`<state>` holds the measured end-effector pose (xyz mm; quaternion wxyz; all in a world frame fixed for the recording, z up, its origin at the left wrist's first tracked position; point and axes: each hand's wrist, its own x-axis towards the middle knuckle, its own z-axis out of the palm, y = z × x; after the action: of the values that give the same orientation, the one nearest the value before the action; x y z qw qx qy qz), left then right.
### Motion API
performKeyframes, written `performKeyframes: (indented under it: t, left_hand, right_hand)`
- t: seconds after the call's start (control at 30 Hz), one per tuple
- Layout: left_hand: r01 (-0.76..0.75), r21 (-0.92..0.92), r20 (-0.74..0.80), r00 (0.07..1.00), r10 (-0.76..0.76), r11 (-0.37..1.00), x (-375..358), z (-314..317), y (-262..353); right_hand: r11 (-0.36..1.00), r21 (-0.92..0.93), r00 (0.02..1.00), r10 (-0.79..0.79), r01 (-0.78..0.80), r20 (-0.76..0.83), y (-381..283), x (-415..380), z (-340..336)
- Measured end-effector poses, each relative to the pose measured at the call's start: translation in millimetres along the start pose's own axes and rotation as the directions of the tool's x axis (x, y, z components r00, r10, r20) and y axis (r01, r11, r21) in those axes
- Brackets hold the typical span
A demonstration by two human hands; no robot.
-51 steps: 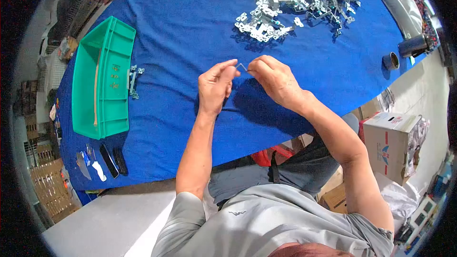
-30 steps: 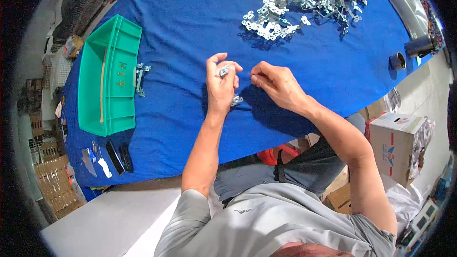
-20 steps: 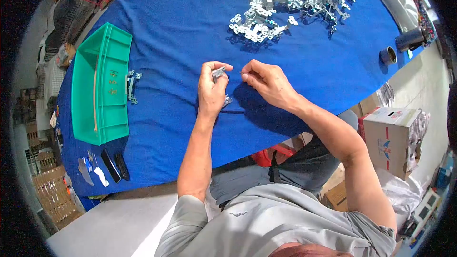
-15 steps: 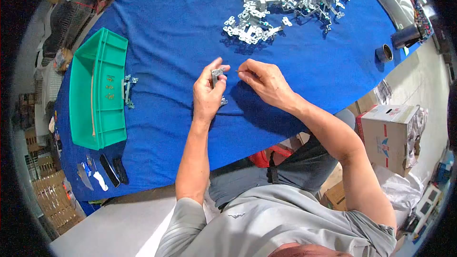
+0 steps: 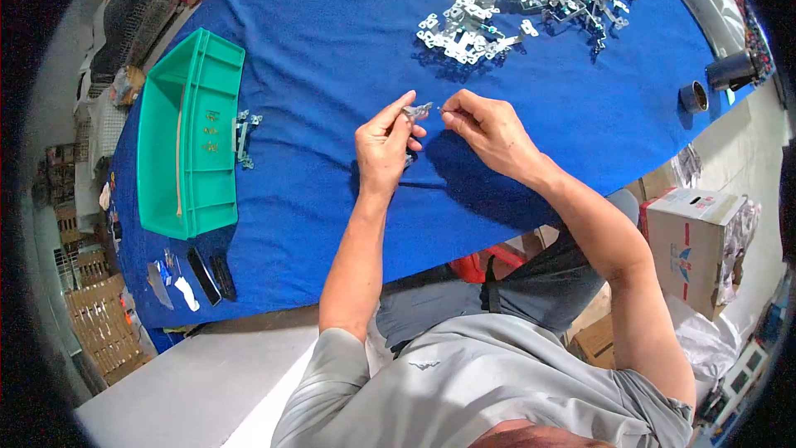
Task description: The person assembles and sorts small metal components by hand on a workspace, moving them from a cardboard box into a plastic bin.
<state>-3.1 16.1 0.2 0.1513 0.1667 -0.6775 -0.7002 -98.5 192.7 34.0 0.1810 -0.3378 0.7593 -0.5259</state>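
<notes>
My left hand [image 5: 383, 153] is closed on a small metal bracket [image 5: 417, 111], whose end sticks out past the thumb and fingers. Just to the right, my right hand [image 5: 491, 129] pinches a tiny thin piece [image 5: 440, 108], too small to name; its tip points at the bracket, with a slight gap between them. Both hands are above the blue cloth [image 5: 332, 91]. Beyond them lies a heap of similar metal brackets [image 5: 489, 17]. Part of another metal piece [image 5: 410, 159] shows beside the left hand's lower fingers.
A green plastic bin [image 5: 217, 199] stands at the left, with a few brackets [image 5: 245, 137] beside it. Near the front left edge lie black strips [image 5: 203, 275] and a white scrap [image 5: 187, 294]. A dark cup [image 5: 693, 97] stands at the right edge; a cardboard box [image 5: 692, 241] is below.
The bracket in my left hand has turned from upright to pointing right, toward the right hand. The whole view has shifted, with the table things appearing further right.
</notes>
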Motion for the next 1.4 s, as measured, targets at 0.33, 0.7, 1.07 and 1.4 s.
performKeyframes:
  t: [0.33, 0.7, 1.07, 1.4]
  left_hand:
    - [-0.046, 0.059, 0.056, 0.998, 0.042, 0.997, -2, 3, 2]
    - [-0.195, 0.250, 0.080, 0.980, 0.180, 0.948, -1, 3, 9]
    - [-0.279, 0.260, 0.075, 0.960, 0.269, 0.924, 0, 5, 1]
    - [-0.349, 0.316, 0.194, 0.934, 0.300, 0.882, -1, 4, 10]
  right_hand:
    - [1.000, -0.016, 1.000, 0.012, -0.012, 0.014, -1, 0, 1]
    - [0.999, -0.028, 0.999, 0.027, -0.026, 0.043, 13, 3, 0]
    - [0.910, 0.311, 0.945, 0.197, -0.275, 0.261, 11, 10, -9]
    - [0.940, 0.239, 0.965, 0.210, -0.244, 0.159, 19, 8, -2]
